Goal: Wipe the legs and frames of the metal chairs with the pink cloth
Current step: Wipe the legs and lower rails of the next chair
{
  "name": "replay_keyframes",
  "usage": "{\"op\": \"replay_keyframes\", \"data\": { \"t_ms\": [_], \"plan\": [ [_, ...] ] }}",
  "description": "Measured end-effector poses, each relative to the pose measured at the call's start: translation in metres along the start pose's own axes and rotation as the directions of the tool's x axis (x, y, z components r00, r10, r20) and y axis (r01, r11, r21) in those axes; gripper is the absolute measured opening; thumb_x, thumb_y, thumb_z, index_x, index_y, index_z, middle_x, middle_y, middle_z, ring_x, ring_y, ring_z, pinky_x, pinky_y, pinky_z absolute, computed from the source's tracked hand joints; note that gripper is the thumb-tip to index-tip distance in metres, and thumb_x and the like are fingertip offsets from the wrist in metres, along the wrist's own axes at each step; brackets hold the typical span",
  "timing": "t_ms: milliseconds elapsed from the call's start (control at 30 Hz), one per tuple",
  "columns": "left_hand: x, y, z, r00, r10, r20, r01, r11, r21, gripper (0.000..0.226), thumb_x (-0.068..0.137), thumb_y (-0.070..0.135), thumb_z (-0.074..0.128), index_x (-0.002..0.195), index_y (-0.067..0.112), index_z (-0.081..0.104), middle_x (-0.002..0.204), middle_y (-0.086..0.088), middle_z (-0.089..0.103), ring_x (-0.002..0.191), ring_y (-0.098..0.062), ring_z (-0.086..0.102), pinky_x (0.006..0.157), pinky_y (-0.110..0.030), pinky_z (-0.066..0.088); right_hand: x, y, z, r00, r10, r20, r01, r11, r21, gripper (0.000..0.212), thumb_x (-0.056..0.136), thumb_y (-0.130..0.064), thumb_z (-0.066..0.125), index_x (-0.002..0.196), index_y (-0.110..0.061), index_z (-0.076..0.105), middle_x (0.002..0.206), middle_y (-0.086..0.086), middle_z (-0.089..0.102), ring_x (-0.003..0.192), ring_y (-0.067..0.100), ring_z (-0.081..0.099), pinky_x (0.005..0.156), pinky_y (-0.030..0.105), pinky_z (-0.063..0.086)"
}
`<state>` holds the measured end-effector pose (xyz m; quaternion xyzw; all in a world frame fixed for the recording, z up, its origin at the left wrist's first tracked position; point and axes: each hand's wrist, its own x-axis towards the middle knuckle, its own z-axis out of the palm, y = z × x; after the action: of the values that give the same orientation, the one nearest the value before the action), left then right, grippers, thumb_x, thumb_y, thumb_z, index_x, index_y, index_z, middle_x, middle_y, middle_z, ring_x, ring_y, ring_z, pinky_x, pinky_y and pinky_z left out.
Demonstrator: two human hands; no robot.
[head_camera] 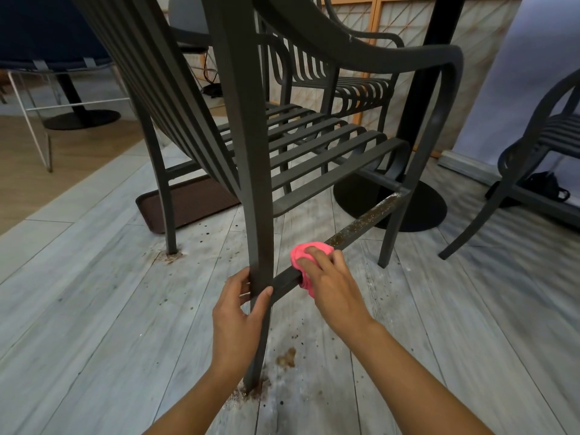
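Head view looks low across a pale plank floor (94, 277) toward the nearest metal chair (314, 146), a dark slatted armchair that fills most of the scene, with a second chair (351, 86) behind it and part of a third chair (539, 142) at the right edge. A black pedestal base (417, 208) stands beyond the near chair, and a brown mat (191, 202) lies on the floor under its back. Next down in size, the near back leg (255, 215) runs to a foot ringed with rusty grit, and a low side rail (354, 224) joins it to the front leg. The left hand (241, 312) has its grip curled round that back leg, steadying it. The right hand (326, 271) presses the bunched pink cloth (303, 252) onto the rail, fingers wrapped over it, close to the back leg. Judging by the surfaces, the short stretch of rail between cloth and leg looks cleaner, while the rail beyond the cloth is thickly speckled with grime. So the job seems barely begun: most of this rail, the legs, and the other chairs appear left to wipe.
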<state>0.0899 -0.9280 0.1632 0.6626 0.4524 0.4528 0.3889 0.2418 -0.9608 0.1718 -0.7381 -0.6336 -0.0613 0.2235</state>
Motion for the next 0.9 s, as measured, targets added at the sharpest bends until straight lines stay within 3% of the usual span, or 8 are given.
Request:
{"op": "replay_keyframes", "data": {
  "t_ms": [100,200,333,433,500,600,733,900],
  "plan": [
    [-0.004,0.003,0.000,1.000,0.012,-0.027,-0.011,1.000,0.007,0.048,0.084,0.024,0.067,0.119,0.040,0.039,0.113,0.020,0.046,0.094,0.007,0.052,0.080,-0.012,0.042,0.001,0.004,0.000,1.000,0.003,-0.009,-0.003,1.000,-0.004,0.051,0.076,-0.006,0.073,0.123,-0.019,0.057,0.133,0.006,0.049,0.118,0.027,0.044,0.087,0.037,0.052],
    [-0.006,0.006,-0.002,0.973,0.192,-0.132,-0.175,0.976,0.129,0.063,0.077,0.020,0.074,0.125,0.036,0.035,0.123,0.012,0.036,0.101,0.006,0.047,0.083,-0.011,0.041,0.001,0.007,-0.005,0.999,0.038,-0.031,-0.036,0.998,0.060,0.036,0.084,-0.013,0.067,0.118,-0.022,0.057,0.132,0.007,0.044,0.116,0.025,0.043,0.087,0.036,0.051],
    [-0.005,0.013,-0.005,0.778,0.622,-0.089,-0.567,0.756,0.327,0.047,0.079,0.024,0.072,0.117,0.016,0.045,0.121,-0.007,0.039,0.113,-0.007,0.038,0.099,-0.011,0.035,0.002,0.012,-0.029,0.991,0.083,-0.101,-0.071,0.990,0.125,0.012,0.092,-0.028,0.053,0.104,-0.026,0.050,0.117,-0.001,0.042,0.092,0.010,0.050,0.075,0.023,0.052],
    [-0.002,0.029,0.004,0.655,0.739,0.160,-0.731,0.566,0.381,0.030,0.082,0.024,0.065,0.108,0.014,0.055,0.114,-0.004,0.046,0.103,-0.010,0.047,0.089,-0.015,0.044,0.003,0.018,-0.042,0.966,0.176,-0.189,-0.124,0.958,0.257,0.022,0.087,-0.008,0.060,0.109,-0.013,0.059,0.121,-0.001,0.045,0.106,0.009,0.042,0.079,0.006,0.038],
    [0.001,0.036,0.018,0.625,0.699,0.349,-0.772,0.486,0.410,0.031,0.075,0.016,0.074,0.104,0.012,0.061,0.109,-0.003,0.056,0.099,-0.014,0.051,0.080,-0.020,0.049,0.006,0.023,-0.048,0.950,0.224,-0.218,-0.149,0.938,0.313,0.023,0.087,-0.004,0.059,0.110,-0.010,0.059,0.120,0.000,0.047,0.107,0.008,0.041,0.087,0.014,0.040],
    [0.004,0.045,0.037,0.741,0.446,0.502,-0.671,0.507,0.541,0.056,0.062,0.007,0.081,0.113,0.011,0.059,0.112,-0.005,0.057,0.102,-0.021,0.057,0.077,-0.026,0.054,0.013,0.026,-0.053,0.939,0.251,-0.234,-0.164,0.927,0.337,0.021,0.086,-0.005,0.061,0.106,-0.012,0.061,0.114,-0.003,0.052,0.101,0.005,0.041,0.082,0.011,0.035],
    [0.009,0.055,0.049,0.831,0.182,0.525,-0.549,0.419,0.723,0.063,0.078,-0.002,0.059,0.135,0.006,0.033,0.132,-0.012,0.034,0.121,-0.027,0.038,0.103,-0.033,0.040,0.023,0.024,-0.048,0.953,0.212,-0.216,-0.150,0.951,0.272,0.019,0.086,-0.009,0.063,0.104,-0.012,0.067,0.111,-0.003,0.058,0.106,0.011,0.046,0.085,0.015,0.033],
    [0.014,0.056,0.056,0.881,0.048,0.470,-0.460,0.312,0.831,0.053,0.085,-0.001,0.053,0.132,0.002,0.031,0.123,-0.013,0.040,0.111,-0.023,0.044,0.095,-0.031,0.045,0.025,0.020,-0.024,0.996,0.047,-0.082,-0.027,0.973,0.231,0.022,0.090,-0.013,0.057,0.109,-0.013,0.068,0.113,0.002,0.061,0.106,0.018,0.047,0.087,0.036,0.047]
  ]
}}
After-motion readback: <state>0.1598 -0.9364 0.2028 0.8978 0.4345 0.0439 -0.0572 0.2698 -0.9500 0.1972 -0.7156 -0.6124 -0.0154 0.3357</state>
